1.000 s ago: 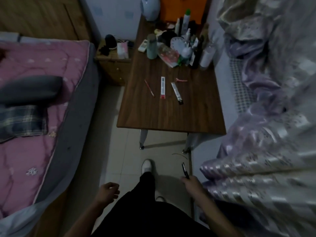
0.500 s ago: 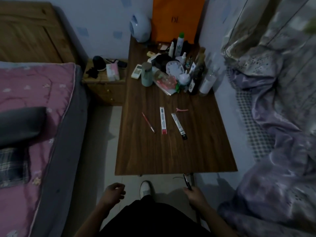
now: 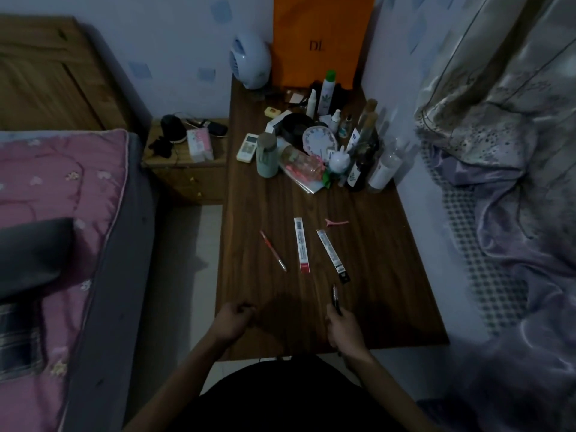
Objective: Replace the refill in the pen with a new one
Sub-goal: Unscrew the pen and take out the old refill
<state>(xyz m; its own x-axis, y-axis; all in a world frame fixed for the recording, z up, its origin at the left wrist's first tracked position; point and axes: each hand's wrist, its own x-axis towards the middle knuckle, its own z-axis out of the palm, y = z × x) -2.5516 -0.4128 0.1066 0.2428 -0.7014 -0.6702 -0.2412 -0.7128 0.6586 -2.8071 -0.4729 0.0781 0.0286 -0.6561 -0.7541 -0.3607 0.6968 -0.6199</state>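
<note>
My right hand [image 3: 342,330] grips a dark pen [image 3: 335,297] that points away from me over the near part of the wooden table [image 3: 389,275]. My left hand [image 3: 232,319] hovers over the table's near left edge with its fingers loosely curled and nothing in it. On the table ahead lie a red pen [image 3: 273,251], a red-and-white refill packet [image 3: 301,244] and a black-and-white refill packet [image 3: 332,256]. The dark pen's tip is just short of the black-and-white packet's near end.
A pink hair clip [image 3: 336,222] lies beyond the packets. Bottles, a clock, a cup and a remote crowd the table's far end [image 3: 327,145]. A bed with a pink quilt [image 3: 56,213] is on the left, a nightstand [image 3: 190,163] beside it, bedding [image 3: 514,213] on the right.
I have come up to the table. Both hands have moved forward from over the floor to over the table's near edge, the right one still holding the dark pen.
</note>
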